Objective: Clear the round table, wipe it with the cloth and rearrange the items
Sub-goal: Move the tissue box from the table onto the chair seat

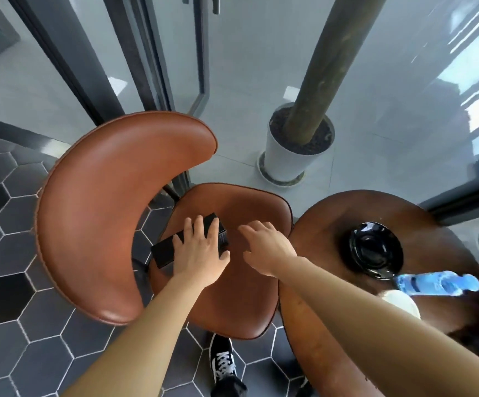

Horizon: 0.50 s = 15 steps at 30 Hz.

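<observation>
A black rectangular box lies on the brown leather chair seat. My left hand rests flat on top of the box, fingers spread over it. My right hand hovers over the seat just right of the box, fingers apart and holding nothing. The round brown table stands to the right. On it are a black bowl-like dish, a blue water bottle lying on its side, and a white object partly hidden behind my right forearm.
The chair's curved brown backrest wraps around the left of the seat. A white plant pot with a thick trunk stands behind on the grey floor. Glass doors with dark frames run along the back. My black shoe is below the seat.
</observation>
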### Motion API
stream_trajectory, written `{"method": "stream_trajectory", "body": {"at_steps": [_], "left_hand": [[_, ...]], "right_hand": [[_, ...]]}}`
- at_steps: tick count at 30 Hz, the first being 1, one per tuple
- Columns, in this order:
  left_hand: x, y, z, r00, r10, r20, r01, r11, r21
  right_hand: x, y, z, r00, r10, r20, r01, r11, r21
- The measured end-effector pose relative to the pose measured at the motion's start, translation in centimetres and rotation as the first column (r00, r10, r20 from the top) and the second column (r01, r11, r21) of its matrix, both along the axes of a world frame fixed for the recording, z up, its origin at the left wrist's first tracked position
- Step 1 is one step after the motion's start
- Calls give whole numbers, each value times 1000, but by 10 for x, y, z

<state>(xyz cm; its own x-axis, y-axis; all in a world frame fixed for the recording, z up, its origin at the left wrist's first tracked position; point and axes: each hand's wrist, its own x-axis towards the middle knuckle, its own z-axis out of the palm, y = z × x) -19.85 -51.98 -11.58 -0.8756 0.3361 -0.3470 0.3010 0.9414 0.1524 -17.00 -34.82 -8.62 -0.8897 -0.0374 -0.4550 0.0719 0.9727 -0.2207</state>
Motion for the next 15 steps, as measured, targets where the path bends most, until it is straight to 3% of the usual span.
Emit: {"method": "stream_trajectory", "body": {"at_steps": [15], "left_hand": [[123,105,53,934,-338,-120,350,931,101]], "right_hand": [[184,58,59,902,-412,-127,392,907,-155]]}}
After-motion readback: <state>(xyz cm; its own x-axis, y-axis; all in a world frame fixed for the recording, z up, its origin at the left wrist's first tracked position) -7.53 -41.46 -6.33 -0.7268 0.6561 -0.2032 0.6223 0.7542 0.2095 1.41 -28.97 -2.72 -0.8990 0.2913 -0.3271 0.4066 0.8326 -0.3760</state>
